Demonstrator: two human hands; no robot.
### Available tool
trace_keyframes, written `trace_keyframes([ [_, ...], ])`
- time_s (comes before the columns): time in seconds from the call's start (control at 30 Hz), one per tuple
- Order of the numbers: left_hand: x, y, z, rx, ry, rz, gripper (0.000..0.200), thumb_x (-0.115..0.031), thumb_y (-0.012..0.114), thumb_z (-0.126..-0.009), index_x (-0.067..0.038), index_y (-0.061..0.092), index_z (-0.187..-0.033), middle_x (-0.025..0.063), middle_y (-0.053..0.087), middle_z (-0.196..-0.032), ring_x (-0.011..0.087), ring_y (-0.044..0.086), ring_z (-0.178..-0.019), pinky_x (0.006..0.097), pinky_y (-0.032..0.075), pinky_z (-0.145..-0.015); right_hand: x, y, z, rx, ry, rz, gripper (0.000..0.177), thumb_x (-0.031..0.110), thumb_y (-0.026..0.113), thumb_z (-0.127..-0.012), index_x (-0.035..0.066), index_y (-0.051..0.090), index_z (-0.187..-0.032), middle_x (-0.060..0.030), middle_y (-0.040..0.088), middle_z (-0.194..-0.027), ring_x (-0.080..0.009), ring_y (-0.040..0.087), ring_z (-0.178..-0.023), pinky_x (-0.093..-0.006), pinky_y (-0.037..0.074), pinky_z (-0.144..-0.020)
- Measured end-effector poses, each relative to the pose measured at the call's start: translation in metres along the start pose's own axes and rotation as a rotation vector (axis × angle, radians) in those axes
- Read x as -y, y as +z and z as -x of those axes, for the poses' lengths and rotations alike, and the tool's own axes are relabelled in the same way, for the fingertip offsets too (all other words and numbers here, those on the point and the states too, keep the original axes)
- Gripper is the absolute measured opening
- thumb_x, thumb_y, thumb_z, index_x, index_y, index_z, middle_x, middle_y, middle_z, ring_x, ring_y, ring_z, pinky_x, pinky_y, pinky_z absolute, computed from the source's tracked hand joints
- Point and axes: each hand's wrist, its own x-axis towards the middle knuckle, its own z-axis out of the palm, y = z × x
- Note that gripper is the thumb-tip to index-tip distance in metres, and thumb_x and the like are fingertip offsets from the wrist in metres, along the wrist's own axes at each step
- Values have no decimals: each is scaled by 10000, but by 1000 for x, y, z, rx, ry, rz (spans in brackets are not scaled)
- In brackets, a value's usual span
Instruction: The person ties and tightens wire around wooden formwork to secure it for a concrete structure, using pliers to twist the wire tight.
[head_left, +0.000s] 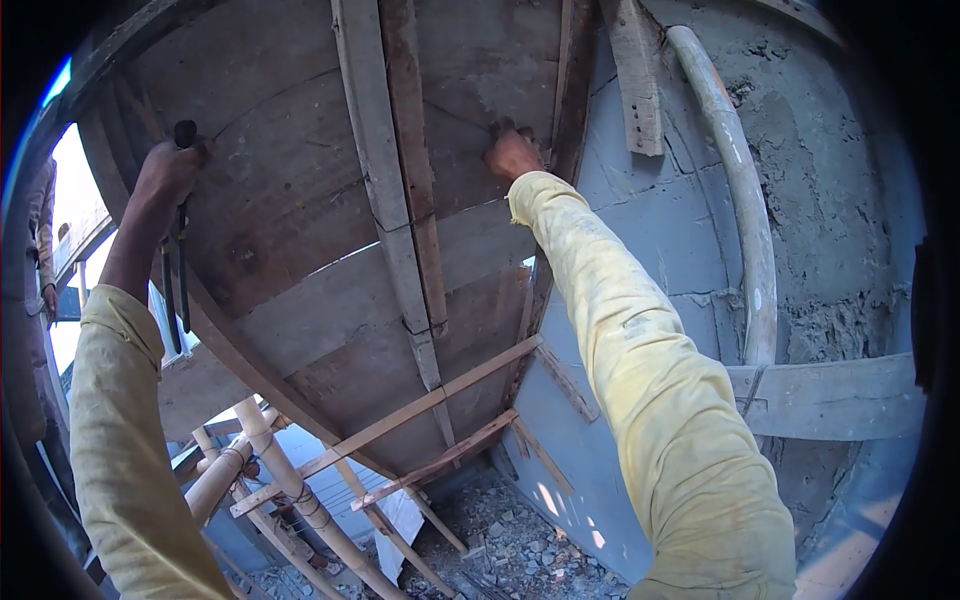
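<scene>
Both my arms, in yellow sleeves, reach up to the underside of wooden formwork boards (300, 140). At the left edge of the boards, my left hand (168, 172) is closed around black-handled pincers (183, 265), with the dark head above the fist and the long handles hanging below. My right hand (515, 155) is closed against the boards near their right edge, its fingertips around a thin wire (440, 108). That dark wire curves across the boards, passes behind the beams and shows again near my left hand. Two wooden beams (385, 170) run lengthwise between my hands.
A bamboo pole (735, 190) leans along the rough grey wall (820, 160) at right, above a horizontal plank (830, 395). Bamboo scaffolding (310, 510) stands lower left, and rubble (530, 550) covers the ground. Another person (45, 235) is partly visible at far left.
</scene>
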Motion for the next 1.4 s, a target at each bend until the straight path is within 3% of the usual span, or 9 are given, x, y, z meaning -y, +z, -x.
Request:
trace_keyframes([
  [0.13,7,2,-7,-8,34,26,375,-362,637,-862,12,602,-869,55,545,-749,183,512,-700,380,397,-656,-25,24,-21,-67,-168,170,460,295,661,-844,18,614,-1207,-259,622,-1198,-426,586,-1126,-448,438,-991],
  [0.23,2,-2,-5,-21,21,-2,382,-360,634,-866,21,603,-872,61,551,-748,197,516,-697,387,403,-664,-42,5,-13,93,-265,-252,409,311,610,-889,25,650,-1179,-291,598,-1206,-469,561,-1126,-458,438,-991],
  [0.43,7,-9,-7,-18,25,-113,409,-346,623,-874,63,621,-899,118,604,-769,237,575,-714,406,438,-698,-36,-52,-2,-212,-283,-248,334,305,619,-896,11,709,-1025,-241,684,-979,-391,659,-910,-438,480,-829],
  [0.63,41,-10,-16,-63,-10,-108,384,-299,623,-868,76,642,-950,162,643,-811,269,632,-770,414,466,-727,44,-81,-23,-322,-189,-127,312,276,625,-863,13,708,-1009,-272,664,-1051,-441,623,-1019,-466,474,-904],
  [0.73,59,-13,-15,-73,7,-96,363,-272,623,-864,76,644,-966,165,648,-817,272,639,-780,411,471,-731,69,-87,-21,-315,-130,-316,314,261,620,-859,-4,704,-1005,-280,666,-1046,-440,626,-1026,-459,475,-914],
  [0.9,54,-14,18,-156,2,-198,313,-231,611,-870,70,646,-946,135,636,-776,237,626,-752,400,465,-722,81,-85,-4,-285,-366,-486,297,236,594,-884,9,705,-1041,-270,669,-1047,-440,620,-1041,-437,479,-920],
  [1.07,71,-17,59,-67,-81,62,251,-239,606,-914,8,647,-939,59,589,-742,162,525,-601,344,418,-574,78,-65,-11,-138,-495,-356,345,247,575,-879,1,686,-1095,-287,650,-1083,-459,601,-1068,-435,473,-936],
  [1.27,96,-15,143,-83,-310,411,241,-257,620,-941,-32,628,-1027,5,563,-746,52,436,-528,248,367,-482,92,-57,-19,19,-377,-406,418,216,520,-847,-101,640,-1092,-369,610,-1082,-504,579,-1068,-460,460,-946],
  [1.4,90,-5,189,58,-288,750,257,-258,662,-920,-40,619,-1048,2,591,-773,42,422,-529,227,359,-484,89,-77,1,63,-212,-433,359,157,530,-843,-90,656,-1071,-288,663,-989,-391,644,-976,-417,491,-857],
])
